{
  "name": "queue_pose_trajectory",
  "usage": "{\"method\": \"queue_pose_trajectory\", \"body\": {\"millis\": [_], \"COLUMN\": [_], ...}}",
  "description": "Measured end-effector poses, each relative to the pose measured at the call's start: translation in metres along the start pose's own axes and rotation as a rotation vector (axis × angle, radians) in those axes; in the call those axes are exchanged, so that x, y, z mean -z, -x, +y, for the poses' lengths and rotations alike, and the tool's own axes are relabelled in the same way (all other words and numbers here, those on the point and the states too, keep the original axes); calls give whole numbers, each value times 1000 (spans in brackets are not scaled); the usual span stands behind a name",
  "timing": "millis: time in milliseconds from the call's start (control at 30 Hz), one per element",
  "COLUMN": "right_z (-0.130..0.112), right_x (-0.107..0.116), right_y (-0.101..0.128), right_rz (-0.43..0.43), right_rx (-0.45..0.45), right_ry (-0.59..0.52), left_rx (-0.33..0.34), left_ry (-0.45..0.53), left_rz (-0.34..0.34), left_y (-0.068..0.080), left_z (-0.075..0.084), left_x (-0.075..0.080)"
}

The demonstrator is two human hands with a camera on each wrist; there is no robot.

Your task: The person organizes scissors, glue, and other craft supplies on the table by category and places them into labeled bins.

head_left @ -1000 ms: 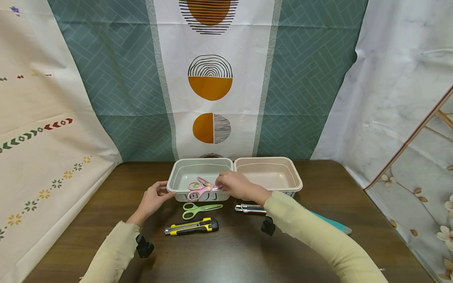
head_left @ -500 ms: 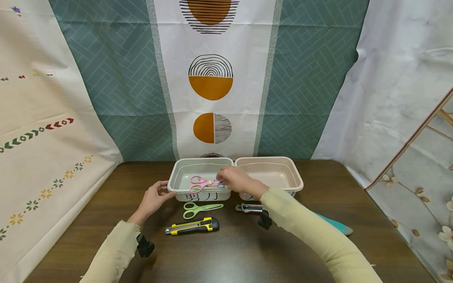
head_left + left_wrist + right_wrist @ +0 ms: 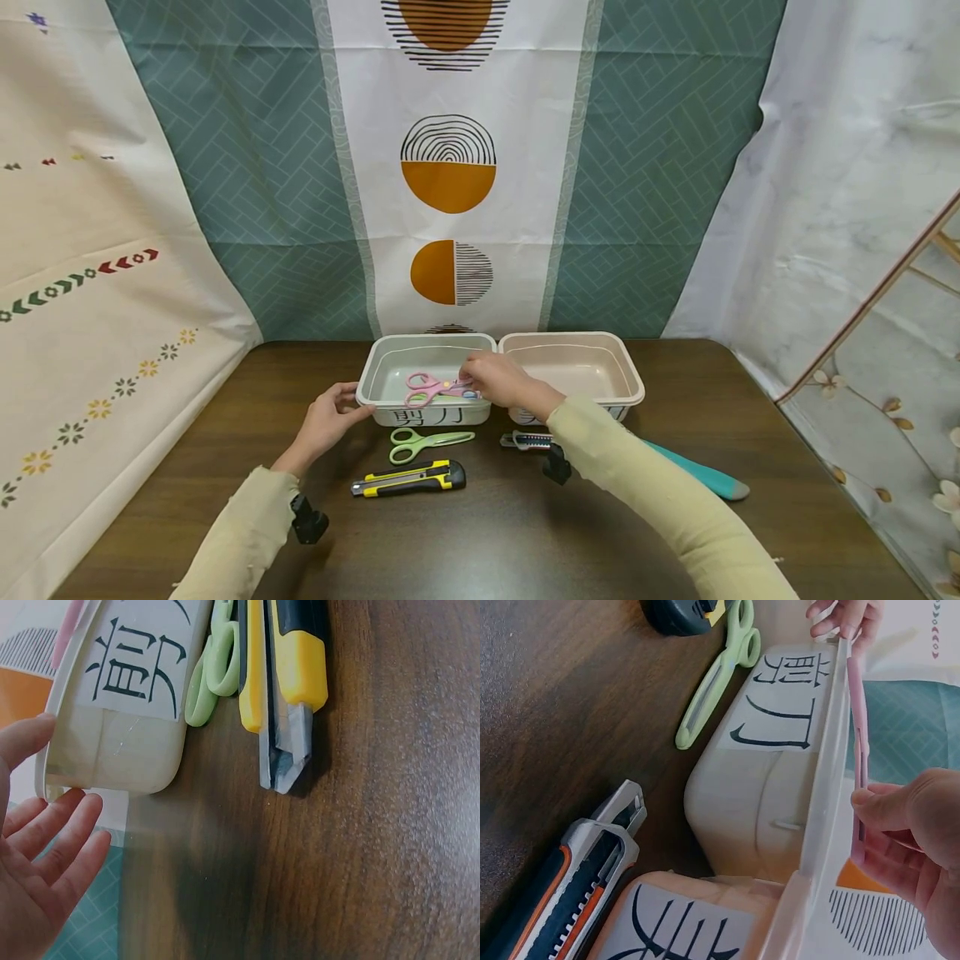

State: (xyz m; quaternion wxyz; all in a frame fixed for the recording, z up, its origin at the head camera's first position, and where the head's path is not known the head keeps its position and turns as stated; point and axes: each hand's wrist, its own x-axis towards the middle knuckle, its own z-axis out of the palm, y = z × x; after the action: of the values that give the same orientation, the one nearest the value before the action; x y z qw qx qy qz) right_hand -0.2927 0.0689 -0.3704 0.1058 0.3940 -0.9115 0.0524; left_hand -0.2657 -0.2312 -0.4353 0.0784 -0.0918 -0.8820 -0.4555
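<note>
My right hand (image 3: pixel 491 379) pinches pink scissors (image 3: pixel 427 389) by the blade end, over the grey-green bin (image 3: pixel 360 392). In the right wrist view the thumb and fingers hold the pink scissors (image 3: pixel 859 712) edge-on beside the rim. Bits of green and blue show beneath them inside the bin. My left hand (image 3: pixel 333 417) holds the bin's left end, thumb on the rim and fingers at the side. Green scissors (image 3: pixel 427 444) lie on the table before the bin. A yellow-black utility knife (image 3: pixel 408 479) lies nearer me.
A beige bin (image 3: pixel 633 392) stands against the right side of the grey-green one. A dark utility knife with a silver end (image 3: pixel 525 440) lies before it, partly under my right forearm. A teal-handled tool (image 3: pixel 705 475) lies further right. Patterned cloth (image 3: pixel 442 283) hangs behind the table.
The pink scissors have moved up and slightly back, from over the bin's front wall to above its inside, still pinched by my right hand. My left hand stays at the bin's end.
</note>
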Motion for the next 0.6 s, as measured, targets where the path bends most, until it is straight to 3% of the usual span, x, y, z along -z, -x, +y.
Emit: {"method": "queue_pose_trajectory", "body": {"millis": [600], "right_z": [2], "right_x": [-7], "right_y": [-7], "right_rz": [42], "right_rx": [-17], "right_ry": [37], "left_rx": [1], "left_ry": [9], "left_rz": [3], "left_y": [0], "left_z": [0], "left_x": [0]}}
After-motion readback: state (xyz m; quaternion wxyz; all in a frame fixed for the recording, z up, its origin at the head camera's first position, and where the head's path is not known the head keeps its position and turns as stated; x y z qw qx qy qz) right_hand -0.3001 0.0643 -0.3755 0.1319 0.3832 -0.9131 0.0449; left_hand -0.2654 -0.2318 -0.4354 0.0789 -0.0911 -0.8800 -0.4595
